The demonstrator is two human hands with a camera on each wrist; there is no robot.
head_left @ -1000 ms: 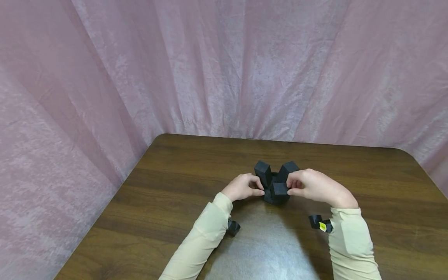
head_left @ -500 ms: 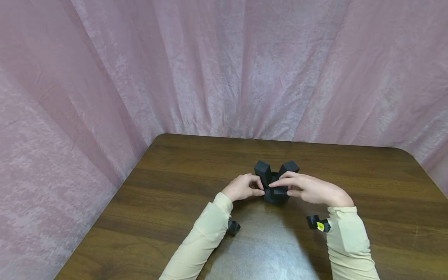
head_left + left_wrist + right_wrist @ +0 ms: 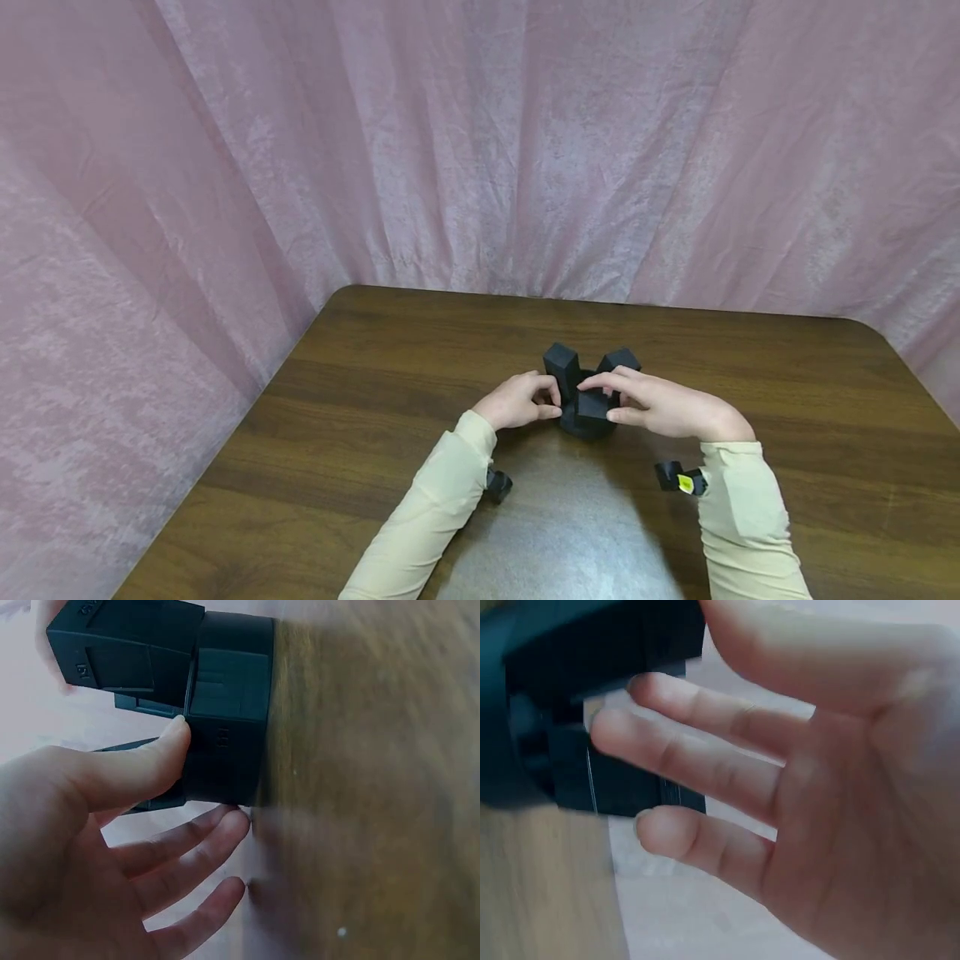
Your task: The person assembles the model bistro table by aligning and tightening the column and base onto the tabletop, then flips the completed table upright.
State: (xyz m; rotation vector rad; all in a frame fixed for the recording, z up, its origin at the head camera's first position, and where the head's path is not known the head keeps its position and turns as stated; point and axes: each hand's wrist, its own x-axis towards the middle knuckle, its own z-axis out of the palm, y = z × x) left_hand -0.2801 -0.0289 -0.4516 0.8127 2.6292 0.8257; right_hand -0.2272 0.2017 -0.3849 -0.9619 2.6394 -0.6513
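A black plastic holder with a round base (image 3: 585,430) and several hinged block-like arms stands on the table. Two arms splay up at the back; the near arm (image 3: 592,406) leans toward me. My left hand (image 3: 519,402) grips the base's left side, its thumb (image 3: 142,769) on the wall and fingertips low against it in the left wrist view. My right hand (image 3: 671,404) holds the near arm between thumb and index finger. Its other fingers stretch toward the holder in the right wrist view, beside a blurred arm (image 3: 607,645). Raised lettering marks one arm (image 3: 124,656).
The brown wooden table (image 3: 405,333) has rounded far corners. A pink curtain (image 3: 480,150) hangs behind it and at the left. Black wrist cameras (image 3: 681,477) jut inward from both cream sleeves (image 3: 746,508).
My right index finger has reached left over the near arm. That arm tipped away, then came back toward me. The holder and left hand have shifted slightly left.
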